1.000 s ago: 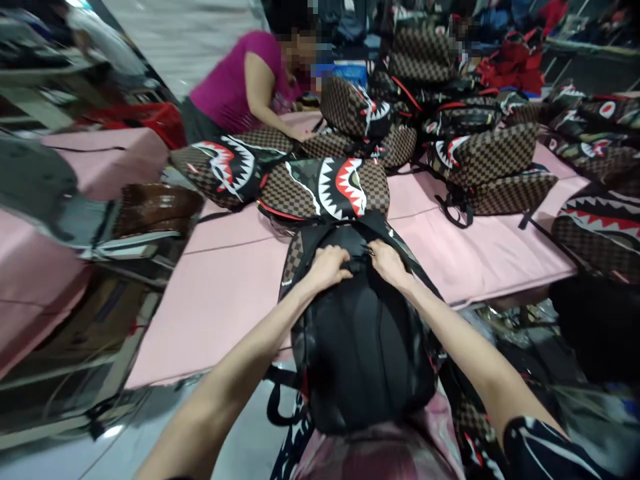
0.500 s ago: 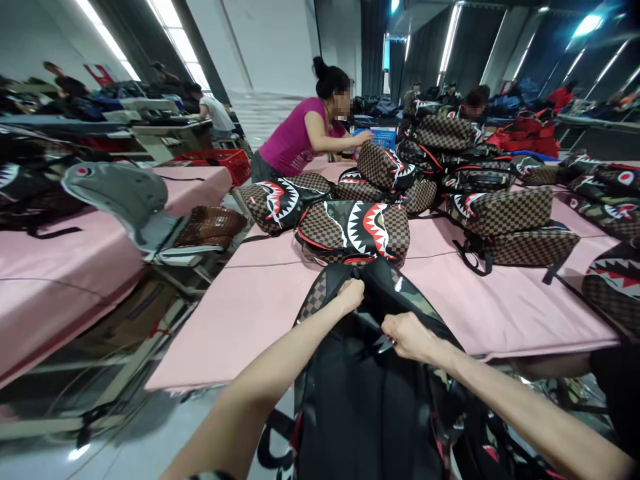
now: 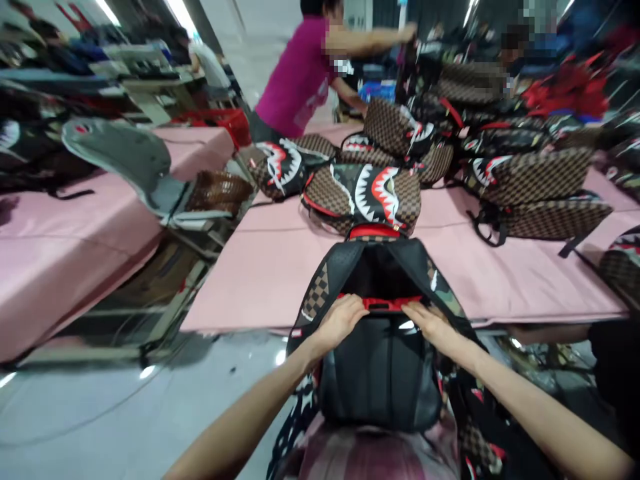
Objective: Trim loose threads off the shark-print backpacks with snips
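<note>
A black backpack (image 3: 380,380) with checkered and camouflage side panels stands in front of my body, its back panel towards me and its top gaping. My left hand (image 3: 345,317) grips the left part of the near rim, fingers folded over the edge. On the right part of that rim my right hand (image 3: 430,323) is closed the same way. Red lining (image 3: 390,304) shows between the two hands. A small shiny metal piece (image 3: 407,325) pokes out under my right fingers; its kind is blurred. The bag's inside is dark.
On the pink table (image 3: 240,287) ahead lies a checkered shark-mouth backpack (image 3: 370,193), with more piled behind and stacked at right (image 3: 545,177). Across the table a person in a magenta shirt (image 3: 295,80) reaches over bags. A grey chair (image 3: 135,160) stands at left.
The backpack's mouth has been spread wider, showing red lining. Both hands have come lower, onto its near rim. My view has tilted down. The person opposite has raised an arm to the right.
</note>
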Demonstrator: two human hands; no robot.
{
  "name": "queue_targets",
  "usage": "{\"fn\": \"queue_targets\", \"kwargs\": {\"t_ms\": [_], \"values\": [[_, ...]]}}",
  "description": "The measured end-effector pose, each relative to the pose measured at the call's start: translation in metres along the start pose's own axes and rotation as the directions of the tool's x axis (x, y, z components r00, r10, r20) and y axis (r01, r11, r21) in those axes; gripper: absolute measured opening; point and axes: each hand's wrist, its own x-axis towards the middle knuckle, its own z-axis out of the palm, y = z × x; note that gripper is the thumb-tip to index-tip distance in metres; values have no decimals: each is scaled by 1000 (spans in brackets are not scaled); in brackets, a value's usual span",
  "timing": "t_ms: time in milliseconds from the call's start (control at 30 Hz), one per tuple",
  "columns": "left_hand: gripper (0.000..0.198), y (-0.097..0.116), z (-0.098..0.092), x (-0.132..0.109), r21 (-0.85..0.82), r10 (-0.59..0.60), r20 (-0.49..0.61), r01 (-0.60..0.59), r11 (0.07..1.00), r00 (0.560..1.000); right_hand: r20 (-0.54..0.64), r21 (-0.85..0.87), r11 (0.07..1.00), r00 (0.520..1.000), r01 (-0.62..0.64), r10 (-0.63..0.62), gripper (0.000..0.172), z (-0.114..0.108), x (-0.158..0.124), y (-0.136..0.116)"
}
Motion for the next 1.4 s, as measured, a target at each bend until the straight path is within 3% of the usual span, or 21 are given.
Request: {"fn": "queue_targets", "kwargs": {"t_ms": [100,233,367,533,700,767,867,1000,1200,1400], "values": [[26,4,14,-24,-4,37,6,-37,999,999,92,84,995,995,-56,48,64,9,-18,-1],[24,8,20,-33,-18,51,4,-51,999,999,149,189,975,985,-117,89,73,6,-28,-3],[24,8,12,-25,-35,51,39,-49,998,998,90,319,936,988,-150,127,75,0,-20,-3],[21,9,6,-17,-35,62,49,-61,998,997,5,403,905,990,-134,144,62,4,-12,1],[17,15,17,-22,43,67,-21,-66,997,998,14,331,929,986,-164,168,41,-19,7,-3],[18,16,20,-23,76,91,-5,-91,993,996,34,254,952,985,-171,167,45,-35,27,-8],[21,17,21,-23,95,111,26,-113,989,993,163,171,973,978,-157,130,34,-49,59,-16],[25,19,21,-26,73,89,52,-93,993,995,334,128,977,935,-172,121,16,-41,83,-18],[25,17,24,-24,42,81,49,-83,996,995,347,124,976,929,-179,127,16,-30,87,-14],[24,15,26,-20,35,42,53,-44,998,998,355,223,950,926,-218,130,18,-22,94,-14]]}}
